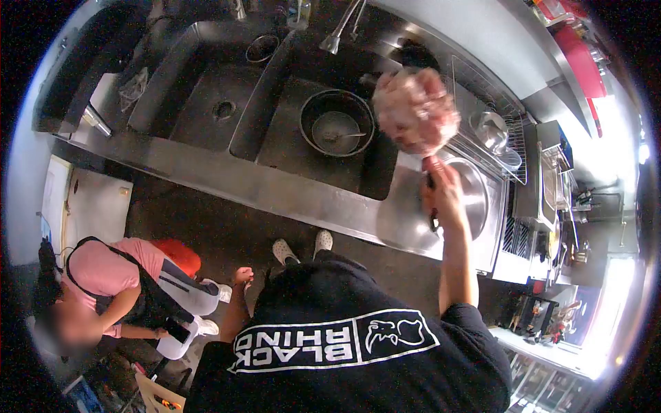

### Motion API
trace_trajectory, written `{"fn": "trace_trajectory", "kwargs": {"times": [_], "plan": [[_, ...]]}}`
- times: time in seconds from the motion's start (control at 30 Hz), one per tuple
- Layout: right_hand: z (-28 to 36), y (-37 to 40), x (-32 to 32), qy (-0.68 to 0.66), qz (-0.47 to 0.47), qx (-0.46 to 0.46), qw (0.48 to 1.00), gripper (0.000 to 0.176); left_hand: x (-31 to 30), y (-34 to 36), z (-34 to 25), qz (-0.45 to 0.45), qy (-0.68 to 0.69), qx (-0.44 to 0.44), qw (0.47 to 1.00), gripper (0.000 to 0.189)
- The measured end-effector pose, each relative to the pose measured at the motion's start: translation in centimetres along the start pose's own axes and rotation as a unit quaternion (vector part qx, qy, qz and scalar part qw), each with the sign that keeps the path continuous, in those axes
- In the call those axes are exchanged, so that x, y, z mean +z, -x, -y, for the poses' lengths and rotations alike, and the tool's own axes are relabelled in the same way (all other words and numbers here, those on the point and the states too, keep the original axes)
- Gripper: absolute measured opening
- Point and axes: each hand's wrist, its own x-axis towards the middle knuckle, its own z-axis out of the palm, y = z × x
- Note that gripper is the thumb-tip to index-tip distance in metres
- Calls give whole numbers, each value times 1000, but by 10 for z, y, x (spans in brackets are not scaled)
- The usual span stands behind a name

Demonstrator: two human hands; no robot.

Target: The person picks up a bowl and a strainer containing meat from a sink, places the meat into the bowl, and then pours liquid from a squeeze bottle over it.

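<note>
My right hand (444,193) is closed around a dark handle (434,219) over the steel counter, right of the sinks. Just beyond its fingers is a large lump of pink raw meat (415,113), blurred; how it joins the handle is hidden. My left hand (243,277) hangs low beside my body, fingers curled, with nothing visible in it. A dark round pot (337,122) with liquid and a utensil inside sits in the right sink basin. Partly behind my right forearm lies a large round steel bowl (475,196).
A faucet (332,43) reaches over the sinks. A wire rack (518,141) with a metal bowl (490,131) stands at the right. At the lower left, a seated person in a pink shirt (103,272) holds a phone (177,330). The counter edge (275,199) runs before me.
</note>
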Motion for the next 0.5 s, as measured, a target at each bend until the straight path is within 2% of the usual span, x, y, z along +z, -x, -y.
{"fn": "trace_trajectory", "kwargs": {"times": [0.07,0.1,0.13,0.17,0.2,0.27,0.3,0.37,0.4,0.47,0.5], "plan": [[-49,-12,9,24,-9,30,999,30,-15,-19,17,211,42,113,970,29],[-46,-5,21,17,-9,88,996,30,-13,-21,21,209,45,112,970,29],[-68,-12,21,-4,9,93,996,30,-11,-24,22,314,230,76,918,25],[-89,-19,21,-25,27,99,994,30,-10,-26,24,403,404,37,821,22],[-91,-20,22,-24,31,100,994,30,-6,-17,18,400,406,38,820,22],[-92,-22,23,-44,41,84,995,31,3,15,-1,194,379,5,905,18],[-84,-20,22,-23,22,87,996,31,1,16,0,193,378,3,905,18],[-60,-22,15,-29,16,74,997,31,-4,14,2,166,269,29,948,15],[-38,-19,13,-26,11,62,998,30,-3,14,2,168,266,26,949,15],[-3,-16,7,-26,-2,5,1000,30,2,15,0,48,43,96,993,21],[23,-10,7,-18,-22,-10,1000,31,11,23,-6,51,41,95,993,21]]}}
